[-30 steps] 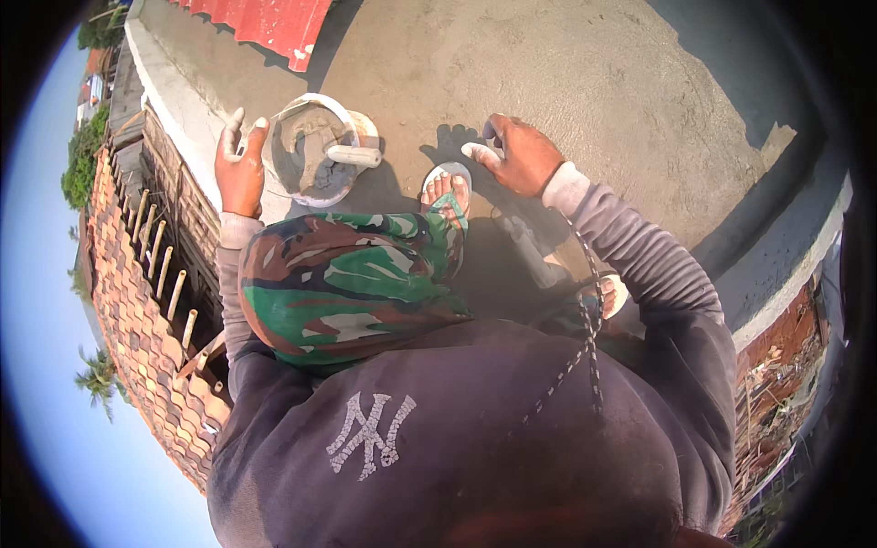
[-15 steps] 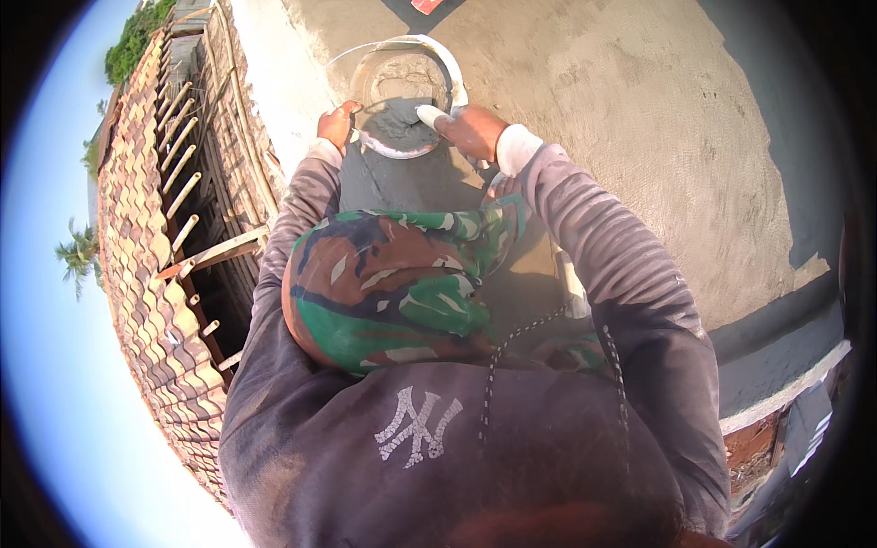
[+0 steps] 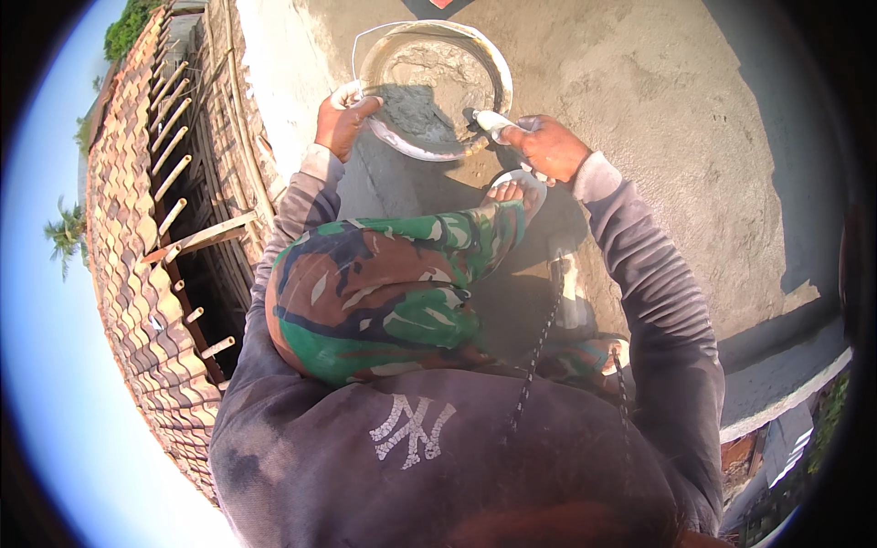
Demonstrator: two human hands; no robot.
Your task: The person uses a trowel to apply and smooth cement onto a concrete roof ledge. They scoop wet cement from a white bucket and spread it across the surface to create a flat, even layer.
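A round bucket (image 3: 505, 80) of wet grey mortar (image 3: 437, 78) stands in front of me, tipped a little toward me. My left hand (image 3: 343, 121) grips its left rim, thumb over the edge. Something white, too small to name, shows at those fingers. On the other side, my right hand (image 3: 548, 148) is closed around the pale handle of a trowel (image 3: 493, 121). The tool's tip end lies at the right inner side of the bucket, by the mortar; its blade is mostly hidden. A thin wire handle (image 3: 355, 47) stands up from the bucket's left side.
My sandalled foot (image 3: 516, 190) is just below the bucket, and my camouflage-clad knee (image 3: 365, 292) fills the middle. Rough plastered floor (image 3: 658, 146) spreads to the right, with a low ledge (image 3: 786, 379) along its edge. A tiled roof (image 3: 137, 265) with protruding poles drops away at left.
The bucket now appears farther right and slightly higher in view. My right hand and the trowel have moved right, from over the mortar to the bucket's right side. My left hand still holds the rim.
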